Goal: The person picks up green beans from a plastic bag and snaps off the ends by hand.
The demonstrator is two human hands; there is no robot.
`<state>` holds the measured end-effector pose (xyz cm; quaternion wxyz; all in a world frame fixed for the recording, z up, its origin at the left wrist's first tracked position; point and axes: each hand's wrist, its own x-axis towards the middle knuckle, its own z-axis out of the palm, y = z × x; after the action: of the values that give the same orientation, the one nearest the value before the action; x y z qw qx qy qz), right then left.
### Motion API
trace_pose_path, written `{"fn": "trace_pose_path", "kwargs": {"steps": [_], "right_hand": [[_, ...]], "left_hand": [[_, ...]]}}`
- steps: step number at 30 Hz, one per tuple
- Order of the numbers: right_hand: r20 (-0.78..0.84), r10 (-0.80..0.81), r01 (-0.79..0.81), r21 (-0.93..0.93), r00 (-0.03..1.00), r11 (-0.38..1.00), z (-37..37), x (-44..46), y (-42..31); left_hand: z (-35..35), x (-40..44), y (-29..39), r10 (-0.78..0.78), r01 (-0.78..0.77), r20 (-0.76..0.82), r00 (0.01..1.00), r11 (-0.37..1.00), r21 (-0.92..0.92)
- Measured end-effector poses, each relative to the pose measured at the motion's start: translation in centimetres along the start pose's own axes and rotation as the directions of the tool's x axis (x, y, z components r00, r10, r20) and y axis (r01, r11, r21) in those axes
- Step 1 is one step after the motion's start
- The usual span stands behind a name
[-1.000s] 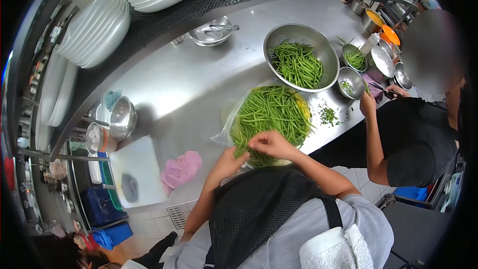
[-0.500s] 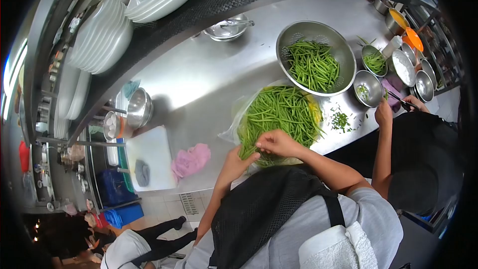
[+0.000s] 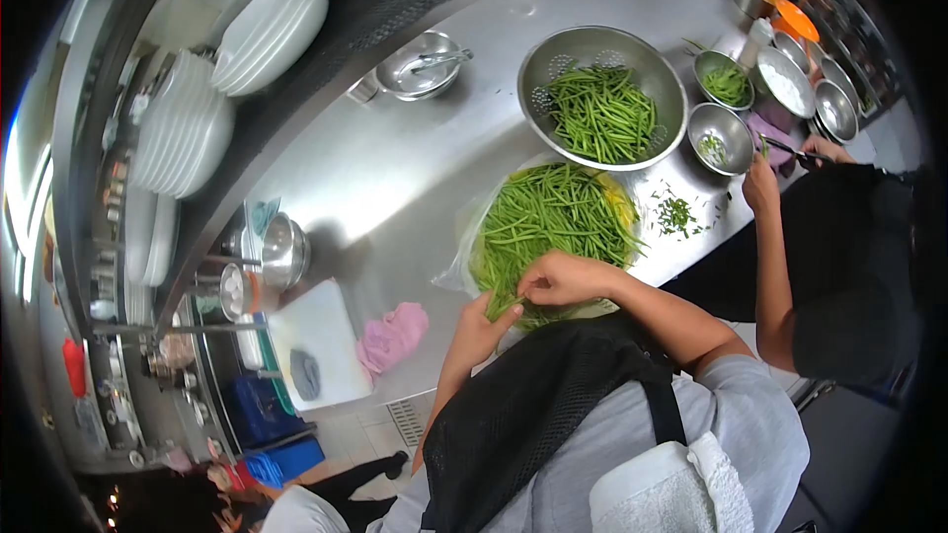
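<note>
My left hand [image 3: 480,332] is closed around a small bunch of green beans at the near edge of the pile. Just to its right, the fingers of my right hand [image 3: 561,278] pinch at the end of a bean in that bunch; the exact tip is too small to make out. In front of both hands, a heap of green beans [image 3: 553,212] lies in an open clear plastic bag [image 3: 455,271]. Beyond the bag stands a large steel colander [image 3: 538,123] with more green beans [image 3: 604,114] in it.
To the right, a co-worker's hands [image 3: 762,184] hold scissors [image 3: 790,150] near a steel bowl [image 3: 733,160]. Cut bean bits [image 3: 675,215] lie scattered on the steel counter [image 3: 365,173]. At left are a pink cloth [image 3: 393,338], a white cutting board [image 3: 331,321] and a plate shelf [image 3: 296,128].
The view has turned slightly, so the counter items sit shifted. My hands stay at the near edge of the bag, the left still gripping its bunch, the right pinching beside it.
</note>
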<state>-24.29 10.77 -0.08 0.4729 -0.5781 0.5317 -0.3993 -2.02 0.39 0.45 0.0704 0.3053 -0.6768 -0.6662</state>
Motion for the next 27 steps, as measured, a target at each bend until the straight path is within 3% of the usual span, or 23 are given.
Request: {"fn": "trace_pose_path", "kwargs": {"steps": [1,2,3,4,5,8,9,10,12,13,14,18,20,21,23,24,26,27], "right_hand": [[-0.128,-0.084,0.089,0.036,0.988,0.995,0.9,-0.1,0.9],[-0.149,-0.08,0.086,0.034,0.986,0.996,1.9,0.1,2.1],[-0.203,0.043,0.069,0.514,0.978,0.855,2.8,0.5,2.9],[-0.191,0.168,0.085,0.865,0.967,0.495,3.7,0.8,3.6],[-0.261,0.189,0.19,0.926,0.947,0.326,4.6,0.8,4.2],[-0.275,0.166,0.235,0.946,0.947,0.222,4.9,0.3,3.5],[-0.285,0.135,0.226,0.914,0.949,0.337,4.9,0.3,3.4],[-0.3,0.143,0.239,0.911,0.943,0.335,5.2,0.1,3.2],[-0.224,0.242,0.012,0.757,0.944,0.653,5.5,-0.4,2.3],[-0.192,0.274,-0.071,0.686,0.942,0.725,5.9,-0.5,1.8],[-0.202,0.28,-0.069,0.686,0.939,0.725,6.5,-0.6,1.9],[-0.264,0.168,-0.003,0.531,0.95,0.848,7.3,-1.2,2.2],[-0.329,0.036,0.062,0.284,0.944,0.957,6.9,-1.9,2.3],[-0.332,0.037,0.062,0.283,0.943,0.957,6.8,-2.1,2.1],[-0.172,0.175,0.005,0.726,0.97,0.687,6.6,-2.1,1.5],[-0.164,0.171,0.0,0.724,0.972,0.69,6.7,-1.9,1.7],[-0.172,0.09,0.156,0.974,0.981,0.165,7.6,-1.2,2.6],[-0.188,0.128,0.174,0.979,0.974,0.107,7.2,-0.8,2.8]], "left_hand": [[-0.3,0.0,0.3,-0.034,0.034,-0.005,0.999,0.999,0.014],[-0.7,0.0,0.4,-0.067,0.068,-0.012,0.998,0.997,0.029],[-1.3,0.2,0.1,-0.068,0.068,0.006,0.998,0.997,0.04],[-2.0,0.4,-0.2,-0.08,0.082,0.046,0.996,0.995,-0.052],[-2.6,0.4,-0.5,-0.093,0.105,0.087,0.992,0.984,-0.142],[-3.0,0.5,0.3,-0.044,0.054,0.061,0.997,0.985,-0.164],[-3.4,0.7,0.2,-0.044,0.056,0.078,0.996,0.986,-0.159],[-3.8,0.8,-0.1,-0.042,0.049,0.076,0.996,0.995,-0.091],[-4.2,1.1,0.1,-0.039,0.041,0.094,0.995,0.999,-0.024],[-4.1,1.2,0.7,-0.046,0.039,0.121,0.992,0.997,0.059],[-4.0,1.2,1.1,-0.055,0.034,0.144,0.988,0.989,0.142],[-3.4,2.1,-0.5,0.009,-0.029,0.243,0.97,0.996,0.08],[-2.8,2.1,0.1,-0.036,0.008,0.274,0.961,0.995,0.102],[-2.7,2.0,0.3,-0.034,0.006,0.277,0.96,0.995,0.102],[-2.6,1.8,0.5,-0.169,0.321,0.461,0.871,0.907,-0.273],[-2.4,1.7,0.5,-0.165,0.316,0.454,0.876,0.907,-0.28],[-2.2,1.4,0.4,-0.098,0.347,0.481,0.871,0.817,-0.462],[-2.3,1.1,0.5,-0.093,0.336,0.465,0.88,0.815,-0.472]]}}
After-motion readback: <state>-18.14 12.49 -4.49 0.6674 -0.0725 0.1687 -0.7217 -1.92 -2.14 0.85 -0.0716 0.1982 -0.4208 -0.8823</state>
